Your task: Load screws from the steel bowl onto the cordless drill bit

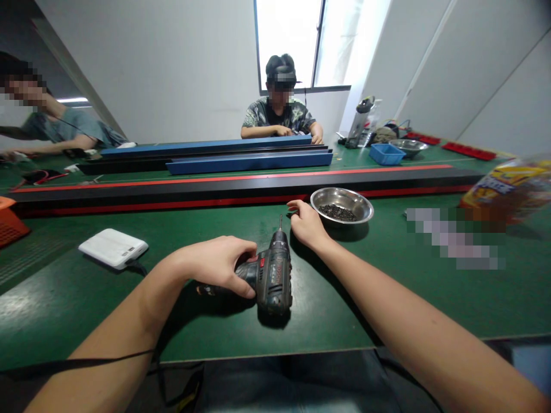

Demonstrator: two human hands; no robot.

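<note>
A dark cordless drill [275, 278] lies on its side on the green table, its bit pointing away from me. My left hand [221, 264] is wrapped round the drill's handle. Just right of the bit, my right hand [307, 223] rests by the table surface with thumb and fingers drawn together. Something small and dark shows at those fingertips, too small to name. Beside that hand stands a shiny metal bowl [365, 213] holding many small dark screws [338, 213].
Long black-and-red bars [206, 189] cross the table, with blue bars [249, 163] beyond. A white power bank [113, 248] with a cable lies left, near an orange basket [11, 223]. A snack bag [508, 189] stands right. Two other people sit at the table.
</note>
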